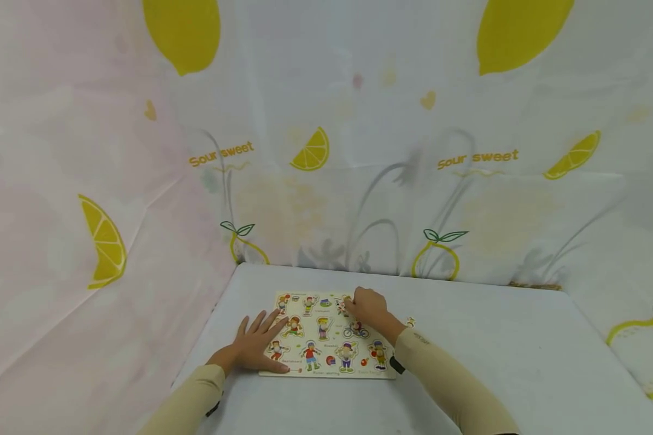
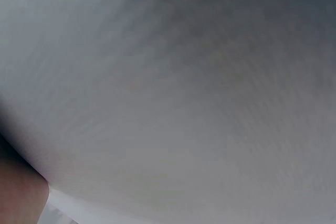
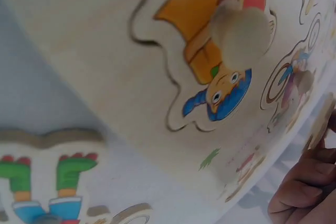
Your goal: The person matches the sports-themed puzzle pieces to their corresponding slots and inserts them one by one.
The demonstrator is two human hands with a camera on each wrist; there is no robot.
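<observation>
A wooden peg puzzle board (image 1: pixel 326 351) lies flat on the white table, printed with cartoon children playing sports. My left hand (image 1: pixel 254 345) rests with spread fingers on the board's left edge. Over the far right part of the board, my right hand (image 1: pixel 369 307) pinches a puzzle piece (image 3: pixel 321 121), seen edge-on in the right wrist view; its picture is hard to make out there. Close by on the board is a piece with a cyclist (image 1: pixel 356 328). The left wrist view is mostly blurred grey, with a bit of skin at its lower left.
Right of the board, partly behind the right forearm, a loose puzzle piece (image 1: pixel 410 322) lies on the table (image 1: pixel 495 338). It shows green-and-blue legs in the right wrist view. A lemon-print cloth (image 1: pixel 359 199) hangs behind and at the sides.
</observation>
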